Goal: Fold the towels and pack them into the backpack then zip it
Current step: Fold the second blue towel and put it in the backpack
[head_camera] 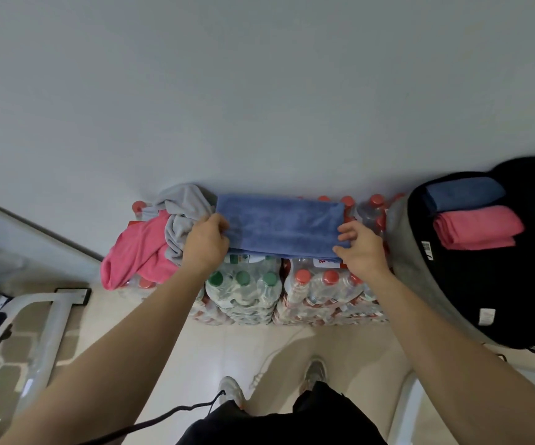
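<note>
A blue towel (280, 224), folded into a long strip, lies on top of stacked packs of water bottles (292, 293) against the wall. My left hand (207, 245) grips its left end and my right hand (357, 248) pinches its right near corner. An unfolded grey towel (181, 208) and a crumpled pink towel (138, 252) lie heaped to the left of the blue one. At the right an open black backpack (484, 284) holds a folded blue towel (463, 194) and a folded pink towel (478, 228) side by side.
A white wall rises right behind the bottle packs. A white metal frame (51, 322) and dark gear stand at the lower left on the tiled floor. A cable (150, 422) hangs by my legs, and my shoes (316, 370) stand just before the packs.
</note>
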Tool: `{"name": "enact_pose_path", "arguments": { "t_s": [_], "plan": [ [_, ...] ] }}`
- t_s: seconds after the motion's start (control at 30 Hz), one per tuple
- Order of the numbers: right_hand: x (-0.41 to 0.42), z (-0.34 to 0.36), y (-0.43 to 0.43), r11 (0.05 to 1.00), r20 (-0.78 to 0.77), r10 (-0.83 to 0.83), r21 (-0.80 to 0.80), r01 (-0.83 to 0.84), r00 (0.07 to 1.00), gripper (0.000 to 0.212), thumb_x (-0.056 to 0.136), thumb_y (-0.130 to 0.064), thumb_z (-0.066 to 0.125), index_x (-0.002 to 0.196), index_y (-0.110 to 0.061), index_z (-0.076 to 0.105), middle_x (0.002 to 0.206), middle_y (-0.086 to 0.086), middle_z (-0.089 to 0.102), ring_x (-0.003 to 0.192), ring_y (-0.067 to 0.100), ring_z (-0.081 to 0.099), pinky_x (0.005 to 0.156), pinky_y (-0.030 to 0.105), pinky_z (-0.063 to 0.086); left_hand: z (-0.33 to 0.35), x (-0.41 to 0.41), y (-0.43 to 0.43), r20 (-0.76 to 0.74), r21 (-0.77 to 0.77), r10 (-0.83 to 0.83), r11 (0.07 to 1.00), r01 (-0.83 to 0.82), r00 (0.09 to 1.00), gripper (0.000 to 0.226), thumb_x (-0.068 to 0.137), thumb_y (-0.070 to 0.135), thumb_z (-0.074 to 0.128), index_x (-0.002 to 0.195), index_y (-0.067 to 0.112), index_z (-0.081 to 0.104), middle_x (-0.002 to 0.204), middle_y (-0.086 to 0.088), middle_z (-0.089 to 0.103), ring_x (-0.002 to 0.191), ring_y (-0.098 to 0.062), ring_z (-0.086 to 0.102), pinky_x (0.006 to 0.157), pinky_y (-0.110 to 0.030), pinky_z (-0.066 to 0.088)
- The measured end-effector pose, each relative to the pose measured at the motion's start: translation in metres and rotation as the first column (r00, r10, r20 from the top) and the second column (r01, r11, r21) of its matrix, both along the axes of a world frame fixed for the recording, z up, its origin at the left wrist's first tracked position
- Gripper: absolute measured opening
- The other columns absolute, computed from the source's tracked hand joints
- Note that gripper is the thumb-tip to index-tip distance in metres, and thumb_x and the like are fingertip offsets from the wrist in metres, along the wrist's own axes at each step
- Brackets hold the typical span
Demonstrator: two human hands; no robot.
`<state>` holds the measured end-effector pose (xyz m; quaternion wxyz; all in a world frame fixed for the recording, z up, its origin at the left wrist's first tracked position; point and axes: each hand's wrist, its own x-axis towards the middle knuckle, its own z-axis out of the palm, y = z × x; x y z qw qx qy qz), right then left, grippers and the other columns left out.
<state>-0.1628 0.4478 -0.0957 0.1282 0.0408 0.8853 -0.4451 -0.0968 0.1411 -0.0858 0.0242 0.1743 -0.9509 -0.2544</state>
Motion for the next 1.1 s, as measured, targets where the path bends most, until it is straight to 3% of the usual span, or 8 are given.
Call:
{"name": "enact_pose_path", "arguments": {
  "t_s": [0.1,0.23,0.33,0.47,0.67,0.77,0.9,1.1],
  "plan": [
    [0.004,-0.002,0.002,0.999,-0.041,0.039,0.027,-0.038,0.998,0.027,0.079,0.003,0.076,0.098,-0.011,0.064,0.097,0.005,0.065,0.090,0.018,0.062,0.081,0.024,0.051,-0.007,0.002,0.002,0.041,-0.085,-0.031,0.996,0.034,0.999,0.022,0.084,0.002,0.054,0.102,0.009,0.065,0.106,-0.012,0.061,0.091,-0.035,0.059,0.075,-0.043,0.051],
    [0.007,-0.006,0.004,0.926,-0.065,0.221,0.328,-0.188,0.973,0.015,0.081,-0.018,0.078,0.091,-0.023,0.069,0.102,-0.004,0.065,0.094,0.019,0.062,0.080,0.035,0.054,-0.011,0.002,0.005,0.163,-0.347,-0.103,0.925,0.155,0.981,0.023,0.085,0.012,0.052,0.100,0.020,0.068,0.101,-0.001,0.062,0.095,-0.029,0.057,0.060,-0.035,0.043],
    [-0.005,0.000,-0.004,0.921,-0.168,0.157,0.382,-0.082,0.973,0.010,0.086,-0.033,0.069,0.086,-0.025,0.064,0.101,-0.002,0.060,0.094,0.022,0.059,0.075,0.036,0.054,-0.003,-0.017,0.011,0.169,-0.467,-0.151,0.858,0.214,0.974,0.018,0.083,0.018,0.055,0.090,0.019,0.072,0.093,-0.002,0.064,0.094,-0.030,0.056,0.055,-0.033,0.036],
    [-0.042,0.001,-0.017,0.912,-0.131,0.069,0.409,-0.009,0.989,0.034,0.097,-0.028,0.054,0.128,-0.014,0.052,0.128,0.014,0.053,0.115,0.034,0.054,0.092,0.043,0.048,0.000,-0.065,0.013,0.088,-0.412,-0.232,0.877,0.248,0.969,0.030,0.089,0.011,0.050,0.113,0.015,0.067,0.109,-0.011,0.064,0.102,-0.035,0.055,0.074,-0.043,0.047],
    [-0.082,-0.007,-0.016,0.852,0.082,0.168,0.489,-0.187,0.982,0.041,0.096,-0.035,0.056,0.133,-0.017,0.051,0.136,0.016,0.048,0.126,0.035,0.046,0.100,0.043,0.045,-0.013,-0.104,0.005,0.276,-0.403,-0.212,0.860,0.314,0.937,0.043,0.094,0.015,0.048,0.137,0.014,0.047,0.133,-0.012,0.054,0.122,-0.035,0.048,0.095,-0.047,0.041],
    [-0.085,-0.007,-0.012,0.889,0.081,0.177,0.414,-0.195,0.981,0.023,0.089,-0.028,0.063,0.111,-0.020,0.060,0.126,0.010,0.048,0.117,0.031,0.049,0.095,0.041,0.047,-0.016,-0.102,0.002,0.312,-0.416,-0.202,0.849,0.324,0.928,0.036,0.093,0.024,0.053,0.126,0.011,0.056,0.123,-0.015,0.056,0.113,-0.036,0.050,0.091,-0.046,0.042],
    [-0.076,0.006,-0.005,0.968,0.035,0.171,0.182,-0.175,0.985,0.014,0.084,-0.015,0.064,0.093,-0.016,0.053,0.094,0.002,0.060,0.083,0.021,0.057,0.067,0.029,0.043,0.004,-0.084,0.003,0.255,-0.295,-0.221,0.909,0.293,0.941,0.029,0.084,0.034,0.059,0.101,0.010,0.062,0.105,-0.011,0.058,0.096,-0.035,0.057,0.075,-0.041,0.047],
    [-0.048,0.028,0.009,0.994,-0.025,0.106,-0.016,-0.107,0.994,0.029,0.091,-0.010,0.060,0.118,-0.011,0.049,0.109,0.009,0.061,0.103,0.028,0.060,0.091,0.042,0.049,0.048,-0.043,-0.009,0.150,0.046,-0.231,0.973,0.227,0.961,0.022,0.082,0.041,0.057,0.089,0.021,0.058,0.079,-0.005,0.065,0.076,-0.027,0.059,0.068,-0.039,0.048]
  ]
}}
